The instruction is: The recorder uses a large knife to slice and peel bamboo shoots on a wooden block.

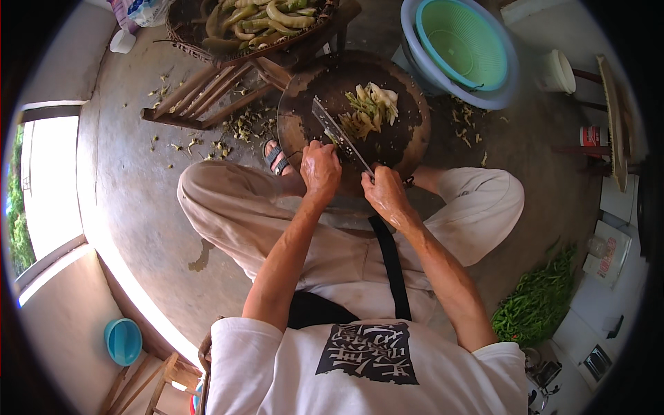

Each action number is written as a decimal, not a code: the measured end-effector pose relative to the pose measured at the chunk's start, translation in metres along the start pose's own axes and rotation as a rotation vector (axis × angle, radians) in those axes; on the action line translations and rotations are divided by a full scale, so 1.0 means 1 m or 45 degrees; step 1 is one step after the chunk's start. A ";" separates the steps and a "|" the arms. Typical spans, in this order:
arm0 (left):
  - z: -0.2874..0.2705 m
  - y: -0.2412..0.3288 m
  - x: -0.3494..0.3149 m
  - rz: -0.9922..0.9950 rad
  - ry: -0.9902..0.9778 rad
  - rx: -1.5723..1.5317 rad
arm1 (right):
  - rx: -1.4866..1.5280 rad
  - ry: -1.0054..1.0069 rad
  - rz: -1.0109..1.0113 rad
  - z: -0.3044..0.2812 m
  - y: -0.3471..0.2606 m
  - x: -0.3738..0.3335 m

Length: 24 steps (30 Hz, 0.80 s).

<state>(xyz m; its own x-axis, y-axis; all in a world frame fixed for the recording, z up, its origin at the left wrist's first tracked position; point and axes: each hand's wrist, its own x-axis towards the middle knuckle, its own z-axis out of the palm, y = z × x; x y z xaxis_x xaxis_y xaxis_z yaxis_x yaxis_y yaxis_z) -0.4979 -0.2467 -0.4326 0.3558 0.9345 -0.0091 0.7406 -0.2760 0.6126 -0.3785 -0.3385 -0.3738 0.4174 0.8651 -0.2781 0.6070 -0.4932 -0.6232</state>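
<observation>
Slicing looks to be the step in hand: as we look down past two bare forearms, a knife (332, 124) is set across a round wooden board (294, 111) on the person's near side. Pale green and cream cut pieces (375, 104) lie in a loose heap on the board, between its middle and its far right edge, just right of the blade. We judge the work partly done, since beyond the board's far left edge a basket (266, 50) is well filled with long, pale peppers (287, 19).

A further cut would call for steady pressure from the knife side, with the guiding fingertips tucked clear of the edge.

Now the pose. The right hand (385, 192) is wrapped around the knife's handle at the board's near edge, its forearm slanting up and inward from the right. From there the blade runs away and to the left, its tip pointing toward the board's far left edge. The left hand (320, 168) is at the near left edge, close to the blade, back of the hand upward, fingers bent and drawn together. We cannot tell whether it pinches something against the blade, because its own knuckles hide the fingertips. Both elbows are bent, bringing the two hands near each other but apart.
</observation>
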 end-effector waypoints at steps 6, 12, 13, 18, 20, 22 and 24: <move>0.000 0.001 -0.006 -0.058 0.090 -0.310 | 0.187 0.087 0.024 0.005 0.011 0.009; 0.004 -0.008 0.014 -0.153 0.067 -0.317 | 0.158 -0.024 0.025 -0.018 0.012 -0.005; 0.004 -0.004 0.015 -0.151 0.064 -0.321 | 0.155 -0.021 0.028 -0.022 0.013 -0.009; 0.001 0.009 0.008 -0.192 0.052 -0.191 | 0.097 -0.087 0.030 -0.031 0.024 -0.026; 0.001 0.007 -0.003 -0.163 0.036 -0.134 | 0.099 -0.078 0.016 -0.033 0.025 -0.028; 0.001 0.006 -0.007 -0.135 0.023 -0.080 | 0.099 -0.068 -0.001 -0.034 0.023 -0.029; -0.001 0.007 -0.007 -0.081 -0.020 -0.045 | 0.069 -0.117 0.006 -0.037 0.020 -0.031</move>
<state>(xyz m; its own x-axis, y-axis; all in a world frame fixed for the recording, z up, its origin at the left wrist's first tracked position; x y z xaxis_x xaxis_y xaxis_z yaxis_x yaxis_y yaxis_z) -0.4958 -0.2549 -0.4280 0.3176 0.9463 -0.0610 0.7413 -0.2077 0.6382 -0.3541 -0.3784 -0.3505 0.3552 0.8687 -0.3454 0.5668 -0.4939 -0.6594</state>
